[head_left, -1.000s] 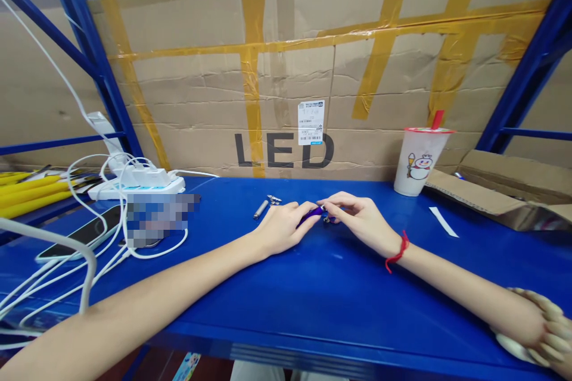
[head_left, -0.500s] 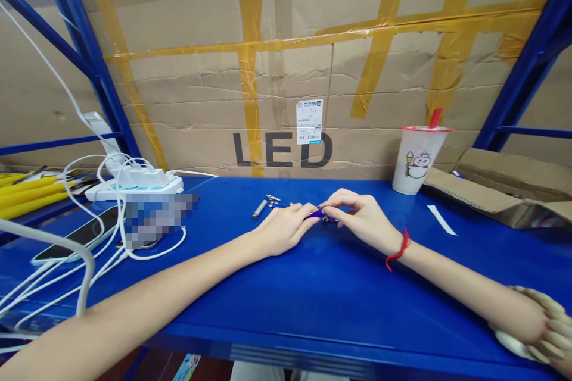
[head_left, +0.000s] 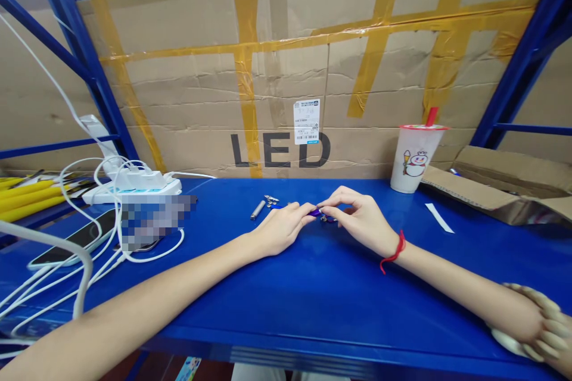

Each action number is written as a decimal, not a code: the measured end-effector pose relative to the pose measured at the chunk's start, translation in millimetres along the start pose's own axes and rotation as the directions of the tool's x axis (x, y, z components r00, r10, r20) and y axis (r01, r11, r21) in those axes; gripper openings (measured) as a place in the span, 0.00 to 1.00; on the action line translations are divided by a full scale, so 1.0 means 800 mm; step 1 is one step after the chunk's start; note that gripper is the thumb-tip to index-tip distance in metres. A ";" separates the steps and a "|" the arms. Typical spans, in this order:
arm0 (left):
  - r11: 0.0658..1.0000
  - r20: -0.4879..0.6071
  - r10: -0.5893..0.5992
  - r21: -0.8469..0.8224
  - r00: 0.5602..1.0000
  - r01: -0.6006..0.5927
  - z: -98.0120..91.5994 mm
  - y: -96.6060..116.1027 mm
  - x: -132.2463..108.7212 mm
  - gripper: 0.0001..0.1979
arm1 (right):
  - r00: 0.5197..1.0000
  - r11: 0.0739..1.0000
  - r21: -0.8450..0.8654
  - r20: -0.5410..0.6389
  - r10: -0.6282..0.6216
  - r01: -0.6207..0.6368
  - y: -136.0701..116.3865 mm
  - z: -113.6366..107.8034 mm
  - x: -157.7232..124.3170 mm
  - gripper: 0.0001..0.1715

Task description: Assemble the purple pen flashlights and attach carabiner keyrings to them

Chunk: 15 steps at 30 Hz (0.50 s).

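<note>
My left hand [head_left: 282,228] rests on the blue tabletop with its fingers closed around a slim, shiny purple-blue tube [head_left: 316,212]. From the right, my right hand [head_left: 357,215] pinches the tube's other end between thumb and fingertips. Most of the tube is hidden by my fingers, so its exact kind does not show. Small shiny metal pieces [head_left: 329,219] lie just under my right fingertips. Beyond my left hand are a silver cylinder [head_left: 258,210] and several tiny metal parts [head_left: 271,199], too small to name.
White cables and a power strip [head_left: 134,184] crowd the left side, near a phone [head_left: 74,241]. A lidded drink cup [head_left: 415,161], an open cardboard box [head_left: 491,190] and a white paper strip [head_left: 439,218] are at the right. A large carton [head_left: 201,101] stands behind.
The view has shifted slightly. Both hands stay together on the purple-blue tube, and my right fingers have moved only a little.
</note>
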State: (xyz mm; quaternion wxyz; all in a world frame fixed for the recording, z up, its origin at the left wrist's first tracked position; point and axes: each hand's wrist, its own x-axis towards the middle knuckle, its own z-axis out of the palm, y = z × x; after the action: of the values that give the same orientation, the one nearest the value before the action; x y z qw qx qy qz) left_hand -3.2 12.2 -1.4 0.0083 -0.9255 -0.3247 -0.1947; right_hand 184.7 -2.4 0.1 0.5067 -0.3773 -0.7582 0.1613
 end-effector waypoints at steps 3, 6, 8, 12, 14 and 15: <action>0.999 -0.001 0.005 -0.032 1.000 -0.005 0.000 -0.001 0.000 0.17 | 0.999 0.999 -0.014 -0.023 -0.032 0.031 -0.002 0.000 -0.001 0.07; 0.998 -0.008 0.013 -0.063 1.000 -0.013 0.000 -0.002 -0.001 0.17 | 0.998 0.999 -0.021 -0.033 -0.048 0.048 -0.003 0.000 -0.001 0.07; 0.996 -0.017 0.023 -0.084 1.000 -0.024 0.000 -0.003 -0.001 0.17 | 0.998 0.998 -0.020 -0.035 -0.058 0.058 -0.003 -0.001 -0.001 0.07; 0.993 -0.007 0.041 -0.114 0.999 -0.041 0.002 -0.006 -0.001 0.18 | 0.993 0.993 -0.025 -0.036 -0.115 0.114 -0.006 -0.002 -0.001 0.07; 0.994 -0.010 0.042 -0.104 0.999 -0.042 0.003 -0.007 0.000 0.18 | 0.990 0.990 -0.039 -0.028 -0.140 0.139 -0.008 -0.003 -0.001 0.06; 0.995 -0.022 0.039 -0.094 0.999 -0.041 0.004 -0.008 0.000 0.18 | 0.989 0.988 -0.048 -0.026 -0.145 0.144 -0.009 -0.003 -0.001 0.06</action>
State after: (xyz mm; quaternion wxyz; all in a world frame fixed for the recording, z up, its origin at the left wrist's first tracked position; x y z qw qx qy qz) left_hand -6.1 17.6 -5.0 -0.0286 -0.9291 -0.2966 -0.2188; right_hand 184.3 -7.8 5.1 0.5193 -0.3353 -0.7796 0.1012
